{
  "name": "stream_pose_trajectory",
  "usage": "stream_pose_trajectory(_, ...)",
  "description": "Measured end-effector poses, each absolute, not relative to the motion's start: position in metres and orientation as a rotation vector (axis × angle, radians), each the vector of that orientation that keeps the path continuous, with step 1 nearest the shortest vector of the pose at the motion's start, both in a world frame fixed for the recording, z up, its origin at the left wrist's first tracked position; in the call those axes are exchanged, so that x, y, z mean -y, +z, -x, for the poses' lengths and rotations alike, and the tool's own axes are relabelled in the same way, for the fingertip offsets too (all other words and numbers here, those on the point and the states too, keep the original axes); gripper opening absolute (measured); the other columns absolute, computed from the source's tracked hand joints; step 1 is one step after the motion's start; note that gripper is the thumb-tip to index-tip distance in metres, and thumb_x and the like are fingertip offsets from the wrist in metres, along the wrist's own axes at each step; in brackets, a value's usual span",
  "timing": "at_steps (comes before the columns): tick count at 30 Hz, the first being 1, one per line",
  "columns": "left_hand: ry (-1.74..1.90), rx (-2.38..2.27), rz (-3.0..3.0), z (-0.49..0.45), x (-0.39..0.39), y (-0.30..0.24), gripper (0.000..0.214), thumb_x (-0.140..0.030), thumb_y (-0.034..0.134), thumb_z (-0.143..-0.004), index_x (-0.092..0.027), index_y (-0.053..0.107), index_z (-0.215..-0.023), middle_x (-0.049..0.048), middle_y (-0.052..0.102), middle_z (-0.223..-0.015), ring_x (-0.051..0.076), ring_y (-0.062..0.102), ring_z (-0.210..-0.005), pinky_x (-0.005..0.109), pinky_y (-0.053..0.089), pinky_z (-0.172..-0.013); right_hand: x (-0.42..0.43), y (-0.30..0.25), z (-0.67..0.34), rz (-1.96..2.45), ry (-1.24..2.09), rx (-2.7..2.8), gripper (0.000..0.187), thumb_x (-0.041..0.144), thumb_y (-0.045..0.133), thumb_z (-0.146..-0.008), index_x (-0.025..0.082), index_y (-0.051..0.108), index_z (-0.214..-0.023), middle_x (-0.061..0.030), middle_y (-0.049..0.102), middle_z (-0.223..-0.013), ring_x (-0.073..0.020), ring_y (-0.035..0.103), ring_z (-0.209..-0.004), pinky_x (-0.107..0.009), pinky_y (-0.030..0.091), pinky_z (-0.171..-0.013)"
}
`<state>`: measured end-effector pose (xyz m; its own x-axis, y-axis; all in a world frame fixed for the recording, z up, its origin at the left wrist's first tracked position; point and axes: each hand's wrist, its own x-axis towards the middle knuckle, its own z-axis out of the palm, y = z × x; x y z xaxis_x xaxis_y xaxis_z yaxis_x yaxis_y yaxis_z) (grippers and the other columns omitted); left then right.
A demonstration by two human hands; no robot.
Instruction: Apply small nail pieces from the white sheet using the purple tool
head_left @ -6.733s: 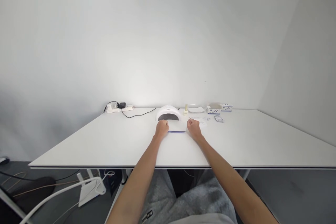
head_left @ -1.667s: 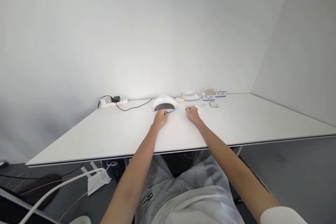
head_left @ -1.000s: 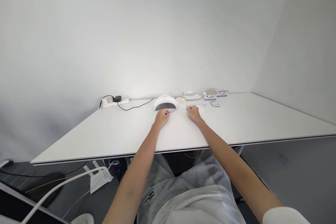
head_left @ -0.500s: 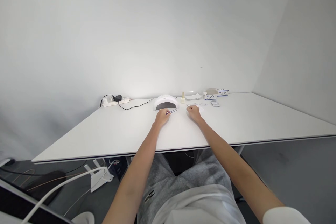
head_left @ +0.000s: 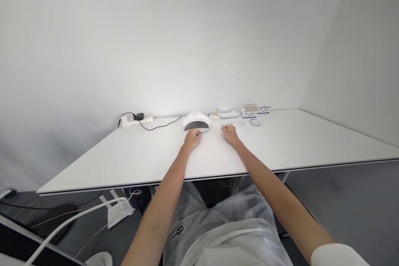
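Observation:
My left hand (head_left: 192, 137) rests at the front of a white domed nail lamp (head_left: 196, 119). Its fingers are closed on slim purplish tweezers (head_left: 205, 131) that point right over the table. A short way to the right, my right hand (head_left: 230, 132) pinches a thin dark stick-like tool (head_left: 222, 125), most of it hidden by the fingers. Behind that hand stand a nail polish bottle (head_left: 216, 116) with a pale cap and a shallow white tray (head_left: 229, 114). Thin papers (head_left: 238, 126) and a small flat packet (head_left: 255, 122) lie just beyond and to the right.
An opened white-and-blue box (head_left: 248, 112) and another box (head_left: 264, 109) stand by the wall. At the left back, a power strip (head_left: 137, 121) with a black adapter feeds a cable (head_left: 162, 126) toward the lamp. The white table (head_left: 131, 158) ends close to my lap.
Both hands keep their place and grip. The whole view has shifted very slightly; nothing else visibly differs.

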<state>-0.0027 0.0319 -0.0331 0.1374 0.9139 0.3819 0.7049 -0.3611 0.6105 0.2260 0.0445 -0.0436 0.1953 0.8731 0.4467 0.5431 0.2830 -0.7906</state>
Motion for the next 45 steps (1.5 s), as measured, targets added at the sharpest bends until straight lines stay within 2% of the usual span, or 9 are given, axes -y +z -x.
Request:
stream_pose_trajectory(17, 1.062, -1.561, -2.132, 0.003, -0.0331, -0.0354, 0.012, -0.028, 0.058, -0.081, -0.018, 0.066, -0.08, 0.0008, 0.061, -0.072, 0.015, 0.053, -0.067, 0.027, 0.038, -0.062, -0.0456, -0.0455, -0.226, 1.387, 0.399, 1.473, 0.036, 0.016, 0.049, -0.07, 0.023, 0.016, -0.057, 0.0059, 0.014, -0.055, -0.0105, 0.017, -0.058, -0.028, 0.014, -0.053)
stream_pose_trajectory(36, 1.054, -1.559, -2.135, 0.0029, -0.0329, -0.0345, 0.016, -0.031, 0.057, -0.082, -0.018, 0.066, -0.082, 0.0017, 0.062, -0.077, 0.015, 0.053, -0.068, 0.027, 0.038, -0.062, -0.0418, -0.0408, -0.2258, 1.402, 0.405, 1.472, 0.037, 0.013, 0.049, -0.071, 0.023, 0.017, -0.056, 0.0062, 0.014, -0.054, -0.0103, 0.016, -0.057, -0.028, 0.014, -0.053)
stream_pose_trajectory(45, 1.05, -1.564, -2.14, 0.0028, -0.0349, -0.0355, 0.015, -0.03, 0.058, -0.081, -0.018, 0.067, -0.083, 0.0032, 0.064, -0.079, 0.016, 0.055, -0.069, 0.027, 0.039, -0.063, -0.0423, -0.0428, -0.2249, 1.434, 0.35, 1.482, 0.032, 0.017, 0.048, -0.072, 0.023, 0.021, -0.056, 0.0057, 0.015, -0.055, -0.0111, 0.019, -0.058, -0.028, 0.016, -0.053)
